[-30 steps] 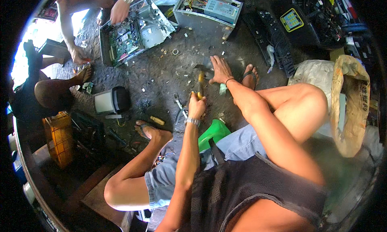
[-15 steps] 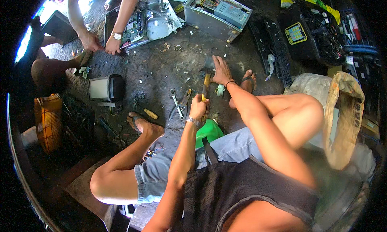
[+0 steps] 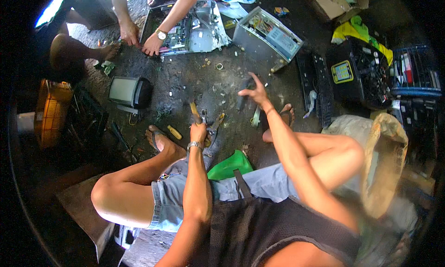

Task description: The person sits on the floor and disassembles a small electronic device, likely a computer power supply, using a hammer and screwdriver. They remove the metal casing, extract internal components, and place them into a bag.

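My left hand point(image 3: 198, 132) is closed round a hammer; its yellow handle point(image 3: 193, 111) sticks up past my fingers, and its head is not plain to see. Right beside that hand lie a metal wrench point(image 3: 204, 115) and pliers point(image 3: 216, 126). Farther right, my right hand point(image 3: 257, 94) grips a dark oblong piece point(image 3: 241, 96) between its thumb and fingers, just above the ground. What that piece is, I cannot make out. A short yellow-handled tool point(image 3: 174, 131) rests near my left foot.
Across from me, another person's hands point(image 3: 141, 40) work at an opened metal chassis point(image 3: 204, 35). An open computer case point(image 3: 264, 51), keyboards point(image 3: 315, 81) and a black bin of cables point(image 3: 357, 67) stand at the right. A small monitor point(image 3: 130, 93) sits left; green plastic point(image 3: 230, 166) lies between my legs.
My left hand has moved left with the hammer, away from my right hand. The right hand has risen from the ground and now has the dark piece. The view has shifted slightly.
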